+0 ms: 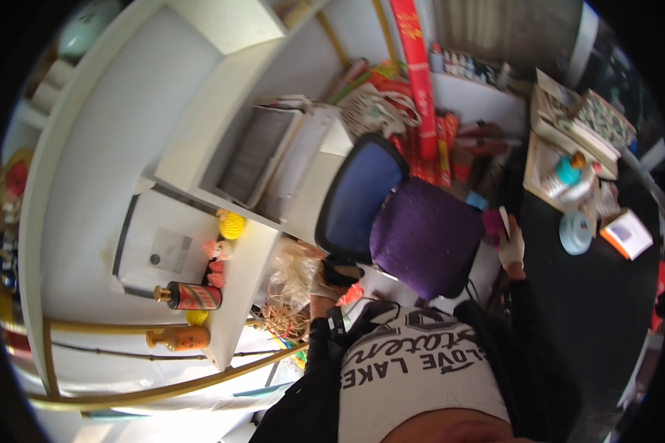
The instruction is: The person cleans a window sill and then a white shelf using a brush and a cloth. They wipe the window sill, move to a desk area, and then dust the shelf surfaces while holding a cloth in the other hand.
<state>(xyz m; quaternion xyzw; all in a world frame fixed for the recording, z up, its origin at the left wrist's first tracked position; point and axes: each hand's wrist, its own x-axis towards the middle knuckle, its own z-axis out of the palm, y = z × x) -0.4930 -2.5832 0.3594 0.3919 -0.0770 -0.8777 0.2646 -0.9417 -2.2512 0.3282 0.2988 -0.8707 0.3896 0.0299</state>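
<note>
My left hand, in a pale glove, grips a dark black object beside the back of an office chair; its exact kind cannot be made out. My right hand, gloved too, holds a small magenta and white item just right of the chair seat. Between my hands stands the chair, with a purple cushioned seat and a blue backrest framed in black. Crumpled clear plastic wrap lies left of my left hand.
A white shelf unit on the left bears bottles, one black and red, and yellow ornaments. On the right, a black table carries an open box, a light-blue round container and bottles. A long red banner leans behind the chair.
</note>
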